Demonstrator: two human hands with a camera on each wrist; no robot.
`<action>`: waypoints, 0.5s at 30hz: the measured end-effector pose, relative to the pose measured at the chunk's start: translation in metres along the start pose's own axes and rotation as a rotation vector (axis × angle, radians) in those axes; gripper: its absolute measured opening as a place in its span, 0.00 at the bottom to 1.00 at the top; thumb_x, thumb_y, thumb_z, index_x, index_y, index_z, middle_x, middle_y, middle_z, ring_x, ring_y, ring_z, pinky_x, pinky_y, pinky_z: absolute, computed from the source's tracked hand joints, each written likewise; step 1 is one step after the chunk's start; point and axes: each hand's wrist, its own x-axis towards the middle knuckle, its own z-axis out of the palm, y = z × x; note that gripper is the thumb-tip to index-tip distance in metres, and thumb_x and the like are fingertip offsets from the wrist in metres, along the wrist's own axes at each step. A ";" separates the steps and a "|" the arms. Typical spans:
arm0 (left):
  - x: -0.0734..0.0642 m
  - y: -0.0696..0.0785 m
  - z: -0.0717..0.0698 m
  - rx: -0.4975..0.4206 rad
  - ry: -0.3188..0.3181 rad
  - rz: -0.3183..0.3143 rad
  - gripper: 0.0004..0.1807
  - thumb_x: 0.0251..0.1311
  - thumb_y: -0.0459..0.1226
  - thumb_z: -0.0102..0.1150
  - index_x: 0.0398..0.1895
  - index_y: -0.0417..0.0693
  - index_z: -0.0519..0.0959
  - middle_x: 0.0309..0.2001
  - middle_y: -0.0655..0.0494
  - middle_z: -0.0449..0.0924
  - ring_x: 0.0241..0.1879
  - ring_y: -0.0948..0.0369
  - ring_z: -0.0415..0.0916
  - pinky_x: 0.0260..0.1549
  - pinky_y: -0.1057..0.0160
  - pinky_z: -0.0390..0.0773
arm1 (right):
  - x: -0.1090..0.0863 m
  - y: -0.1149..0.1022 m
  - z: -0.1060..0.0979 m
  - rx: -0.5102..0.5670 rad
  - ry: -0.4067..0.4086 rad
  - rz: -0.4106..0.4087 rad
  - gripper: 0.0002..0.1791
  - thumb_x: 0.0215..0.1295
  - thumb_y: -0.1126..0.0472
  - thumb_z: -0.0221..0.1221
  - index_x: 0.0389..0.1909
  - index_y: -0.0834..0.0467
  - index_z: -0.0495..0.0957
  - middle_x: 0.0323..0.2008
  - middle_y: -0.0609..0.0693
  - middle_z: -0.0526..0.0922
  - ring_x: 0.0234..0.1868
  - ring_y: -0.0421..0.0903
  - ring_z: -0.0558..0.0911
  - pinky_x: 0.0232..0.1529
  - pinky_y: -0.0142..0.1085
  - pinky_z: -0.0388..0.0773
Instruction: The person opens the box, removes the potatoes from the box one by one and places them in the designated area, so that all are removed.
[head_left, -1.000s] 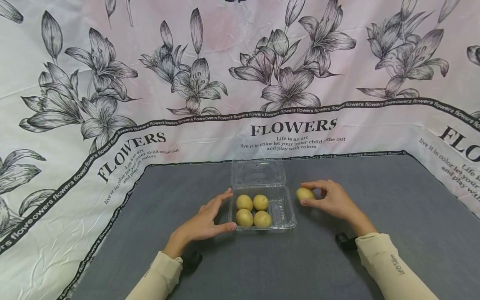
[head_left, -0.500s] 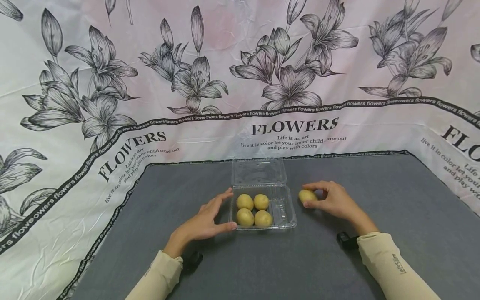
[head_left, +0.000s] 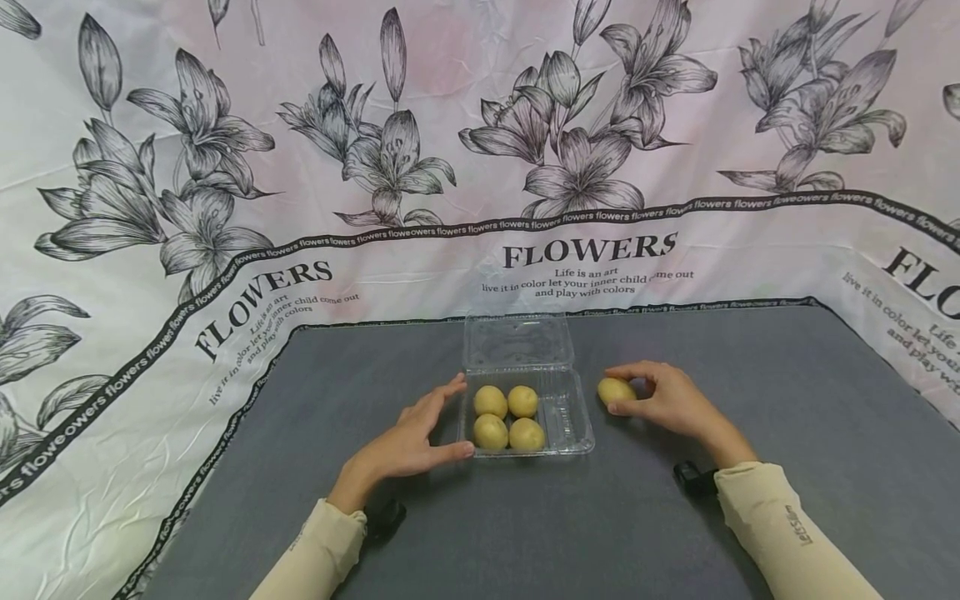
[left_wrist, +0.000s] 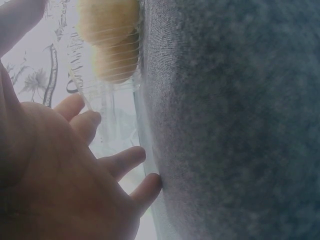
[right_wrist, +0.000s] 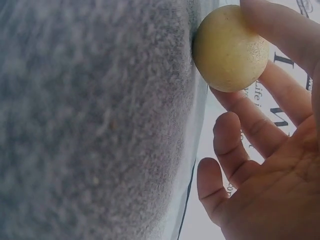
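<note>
A clear plastic clamshell box (head_left: 566,417) stands on the table with its lid (head_left: 517,342) raised at the back. Several round yellow fruits (head_left: 491,402) fill its left part, and the right part is bare. My left hand (head_left: 408,442) spans the box's left side, thumb at the front corner and straight fingers at the back; the left wrist view has the ribbed wall (left_wrist: 107,95) by the fingertips. Right of the box, my right hand (head_left: 671,404) pinches another yellow fruit (right_wrist: 230,49) between thumb and fingers, low at the table surface. Its exact kind is unclear.
A dark grey cloth (head_left: 525,533) covers the table. Behind it hangs a white and pink curtain (head_left: 442,275) printed with lilies and lettering. Black straps with small devices (head_left: 693,479) sit at both wrists.
Over the second, my right hand and the fruit in it shift very slightly to the right, then stay put. The left hand and the box look unchanged.
</note>
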 end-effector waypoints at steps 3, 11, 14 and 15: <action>-0.001 0.000 0.000 0.005 0.001 -0.001 0.49 0.65 0.58 0.62 0.82 0.57 0.50 0.84 0.64 0.40 0.82 0.49 0.44 0.72 0.30 0.47 | 0.000 0.000 0.001 0.016 -0.004 0.001 0.29 0.55 0.53 0.76 0.58 0.57 0.83 0.52 0.58 0.86 0.39 0.46 0.76 0.37 0.33 0.71; -0.001 0.002 -0.001 0.004 -0.002 -0.003 0.49 0.65 0.58 0.62 0.82 0.56 0.49 0.84 0.64 0.39 0.82 0.49 0.44 0.72 0.29 0.47 | 0.000 0.001 0.002 0.022 -0.016 -0.010 0.29 0.57 0.54 0.75 0.60 0.58 0.82 0.53 0.59 0.86 0.41 0.46 0.77 0.39 0.33 0.73; -0.001 0.002 -0.001 0.005 -0.002 -0.002 0.49 0.66 0.58 0.62 0.82 0.57 0.49 0.84 0.64 0.39 0.82 0.49 0.44 0.72 0.29 0.47 | 0.000 0.000 0.003 0.019 -0.022 -0.025 0.30 0.57 0.55 0.75 0.60 0.59 0.82 0.54 0.59 0.85 0.43 0.47 0.79 0.41 0.34 0.75; -0.001 0.002 -0.001 0.005 -0.002 -0.002 0.49 0.65 0.58 0.62 0.82 0.57 0.49 0.84 0.64 0.39 0.82 0.49 0.45 0.72 0.30 0.47 | 0.000 0.000 0.003 0.017 -0.024 -0.029 0.30 0.57 0.54 0.75 0.60 0.60 0.82 0.54 0.60 0.85 0.44 0.47 0.79 0.42 0.34 0.75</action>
